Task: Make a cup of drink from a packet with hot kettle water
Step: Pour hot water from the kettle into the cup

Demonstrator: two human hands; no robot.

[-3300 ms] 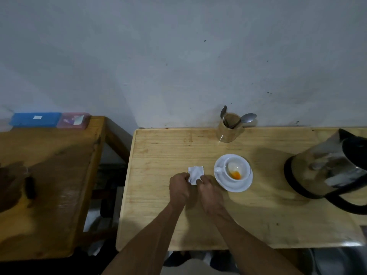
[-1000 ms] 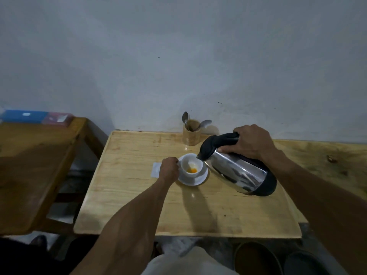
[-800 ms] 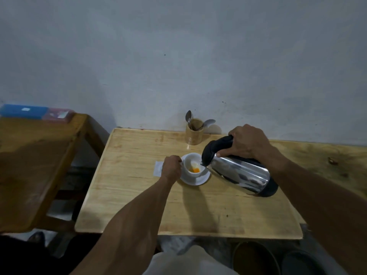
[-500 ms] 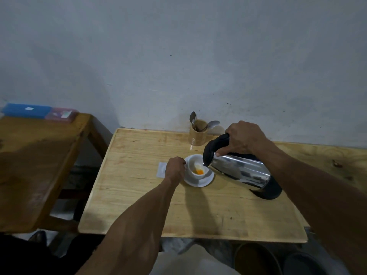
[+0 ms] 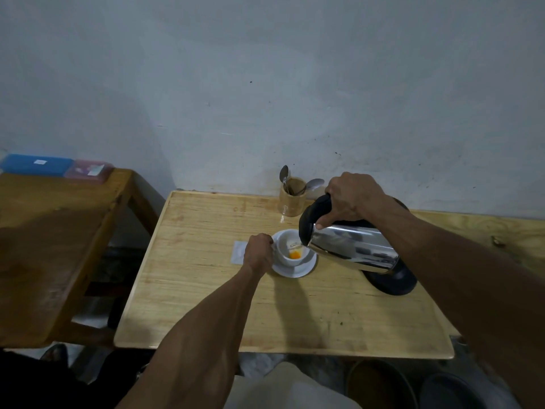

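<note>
A white cup (image 5: 285, 246) with orange powder at its bottom stands on a white saucer (image 5: 306, 268) mid-table. My left hand (image 5: 259, 251) grips the cup at its left side, where the handle is hidden. My right hand (image 5: 352, 198) holds the black handle of a steel kettle (image 5: 354, 252), tipped steeply with its spout over the cup's rim. A thin stream of water seems to run into the cup. The white packet (image 5: 238, 252) lies flat just left of my left hand.
A wooden holder with two spoons (image 5: 292, 199) stands at the back of the light wooden table (image 5: 206, 290), by the wall. A darker table (image 5: 44, 246) on the left carries a blue box (image 5: 37, 164) and a pink box (image 5: 88, 170). Dark bins (image 5: 380, 385) sit below.
I put the packet down, took the cup with my left hand and brought the kettle over. Over the last second the kettle has tipped further toward the cup.
</note>
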